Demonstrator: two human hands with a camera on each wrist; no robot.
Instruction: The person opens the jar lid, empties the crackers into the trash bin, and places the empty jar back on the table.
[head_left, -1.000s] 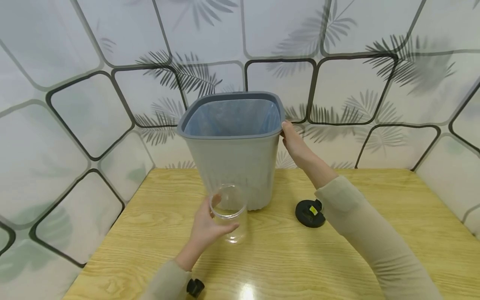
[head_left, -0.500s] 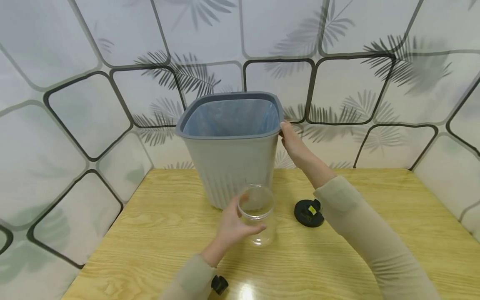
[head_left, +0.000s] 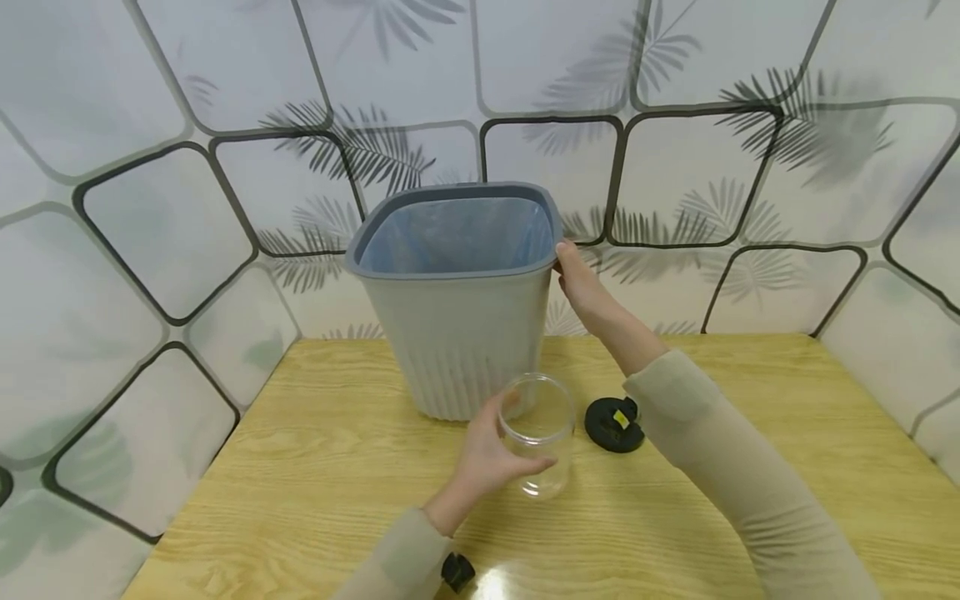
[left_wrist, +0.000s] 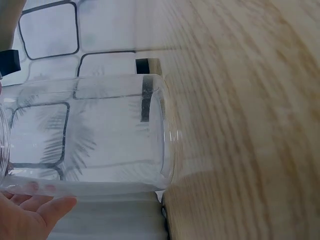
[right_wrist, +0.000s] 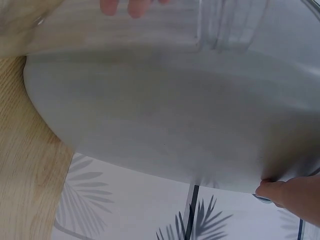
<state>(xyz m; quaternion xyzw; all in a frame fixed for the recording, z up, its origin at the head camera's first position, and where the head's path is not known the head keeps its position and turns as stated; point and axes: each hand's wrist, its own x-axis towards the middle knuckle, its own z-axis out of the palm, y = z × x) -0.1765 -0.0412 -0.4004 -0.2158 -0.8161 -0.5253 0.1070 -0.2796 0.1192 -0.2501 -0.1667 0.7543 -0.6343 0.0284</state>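
A clear, wide-mouthed plastic jar (head_left: 551, 446) stands upright in front of a trash bin, its base close to the tabletop. My left hand (head_left: 483, 458) grips the jar around its upper side, thumb in front and fingers behind. The left wrist view shows the jar (left_wrist: 100, 135) see-through, with nothing inside. The light grey trash bin (head_left: 457, 333) has a blue-grey rim and a bluish interior. At the bin's right rim corner, my right hand (head_left: 588, 296) holds on, some fingers hidden behind it. In the right wrist view the bin's side (right_wrist: 165, 115) fills most of the picture.
A round black disc (head_left: 613, 425) with a yellow mark lies on the wooden table (head_left: 330, 500), right of the jar, near my right sleeve. Behind the bin rises a pale patterned backdrop (head_left: 690, 183), with more of it at both sides.
My left hand has carried the jar to the right across the front of the bin, toward the black disc. My right hand keeps its hold on the bin's rim.
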